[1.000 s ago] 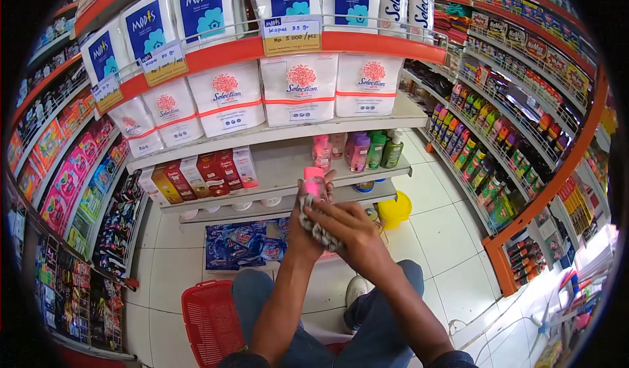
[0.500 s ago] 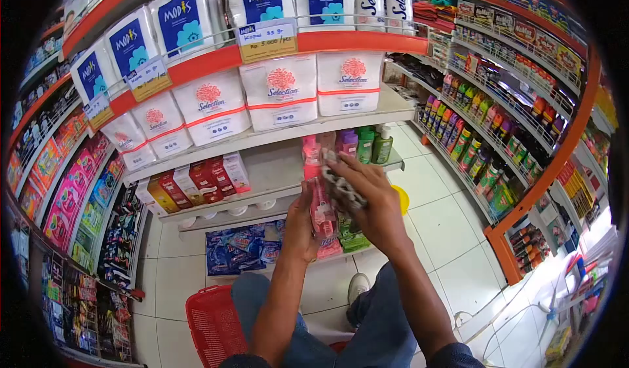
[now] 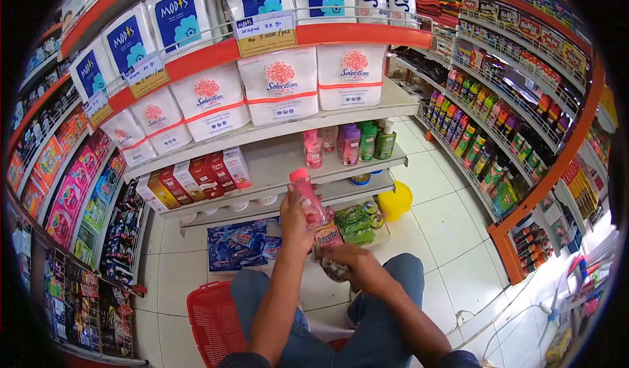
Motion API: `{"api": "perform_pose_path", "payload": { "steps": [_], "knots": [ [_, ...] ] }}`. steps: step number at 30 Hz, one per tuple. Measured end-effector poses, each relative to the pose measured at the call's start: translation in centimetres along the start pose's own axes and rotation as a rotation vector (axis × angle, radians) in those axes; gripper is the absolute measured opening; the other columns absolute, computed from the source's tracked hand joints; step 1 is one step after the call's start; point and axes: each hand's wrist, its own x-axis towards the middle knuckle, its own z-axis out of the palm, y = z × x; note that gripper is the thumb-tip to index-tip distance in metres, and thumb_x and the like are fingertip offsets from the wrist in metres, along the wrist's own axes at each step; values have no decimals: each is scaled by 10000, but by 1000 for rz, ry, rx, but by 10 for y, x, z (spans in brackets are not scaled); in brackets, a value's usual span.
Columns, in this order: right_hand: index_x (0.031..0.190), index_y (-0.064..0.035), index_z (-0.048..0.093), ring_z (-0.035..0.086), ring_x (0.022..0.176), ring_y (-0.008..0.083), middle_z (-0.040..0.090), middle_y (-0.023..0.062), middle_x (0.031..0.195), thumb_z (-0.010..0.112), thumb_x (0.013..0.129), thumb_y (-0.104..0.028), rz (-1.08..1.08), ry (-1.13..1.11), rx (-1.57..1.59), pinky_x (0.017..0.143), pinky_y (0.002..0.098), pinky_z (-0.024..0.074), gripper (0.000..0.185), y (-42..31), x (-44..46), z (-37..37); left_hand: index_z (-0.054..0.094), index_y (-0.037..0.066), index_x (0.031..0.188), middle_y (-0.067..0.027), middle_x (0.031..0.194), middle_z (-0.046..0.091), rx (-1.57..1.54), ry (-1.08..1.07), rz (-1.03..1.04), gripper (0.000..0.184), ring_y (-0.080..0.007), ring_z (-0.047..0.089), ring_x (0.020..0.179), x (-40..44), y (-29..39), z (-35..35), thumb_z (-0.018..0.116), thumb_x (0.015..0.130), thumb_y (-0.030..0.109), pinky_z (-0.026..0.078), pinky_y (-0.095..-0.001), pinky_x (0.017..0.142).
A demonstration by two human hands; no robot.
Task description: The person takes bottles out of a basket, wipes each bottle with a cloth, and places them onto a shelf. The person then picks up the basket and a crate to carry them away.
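Observation:
My left hand (image 3: 295,219) is wrapped round a pink bottle (image 3: 308,198) with a pink cap, tilted in front of the low shelf. Lower and to the right, my right hand (image 3: 357,267) grips a bunched grey-and-white cloth (image 3: 333,269), which is apart from the bottle. On the shelf behind stands another pink bottle (image 3: 313,149), beside purple bottles (image 3: 351,144) and green bottles (image 3: 384,140). Beyond the cloth, pink packets (image 3: 328,236) and green packets (image 3: 354,224) lie on the bottom level.
A red basket (image 3: 216,322) is on the floor left of my legs. Blue packets (image 3: 237,245) lie low at the left, and a yellow container (image 3: 395,202) stands at the right. Boxes (image 3: 202,177) line the shelf under white cotton packs (image 3: 282,86). Stocked racks flank both sides.
My right hand with the cloth has moved down, away from the bottle. The bottle in my left hand now shows its cap and is tilted to the left.

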Motion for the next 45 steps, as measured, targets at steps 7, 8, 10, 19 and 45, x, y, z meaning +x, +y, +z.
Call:
{"api": "perform_pose_path", "payload": {
  "steps": [7, 8, 10, 19, 45],
  "knots": [
    [1246, -55, 657, 650, 1074, 375, 693, 189, 1128, 702, 746, 27, -5, -383, 142, 955, 439, 518, 509, 15, -29, 24, 606, 78, 1183, -33, 987, 650, -55, -62, -148, 264, -152, 629, 828, 39, -19, -51, 559, 1040, 295, 513, -303, 697],
    [1246, -55, 657, 650, 1074, 375, 693, 189, 1128, 702, 746, 27, -6, -381, 147, 955, 439, 518, 509, 18, -30, 24, 604, 89, 1190, -23, 992, 644, 39, -89, -107, 234, -148, 625, 837, 44, -20, -52, 570, 1034, 261, 509, -306, 691],
    [1251, -58, 655, 647, 1077, 378, 690, 193, 1136, 703, 753, 21, 3, -383, 149, 954, 442, 517, 506, 23, -32, 22, 605, 88, 1187, -16, 995, 636, 108, -82, -15, 220, -137, 615, 846, 52, -19, -46, 592, 1023, 234, 500, -298, 694],
    [1258, -65, 658, 648, 1058, 390, 692, 194, 1121, 699, 782, -2, 70, -404, 133, 946, 445, 517, 482, 23, -33, 7, 590, 24, 1235, -38, 1097, 640, 458, -151, 270, 331, -112, 587, 996, 119, -23, -44, 715, 942, 112, 456, -258, 868],
    [1267, -78, 650, 655, 1053, 363, 704, 168, 1123, 705, 768, -1, 149, -471, 106, 943, 441, 520, 508, 25, -31, 1, 659, -10, 1132, -121, 982, 729, 1125, -153, 521, 344, -180, 717, 877, 144, -36, -52, 800, 835, 90, 577, -311, 784]
  ]
}}
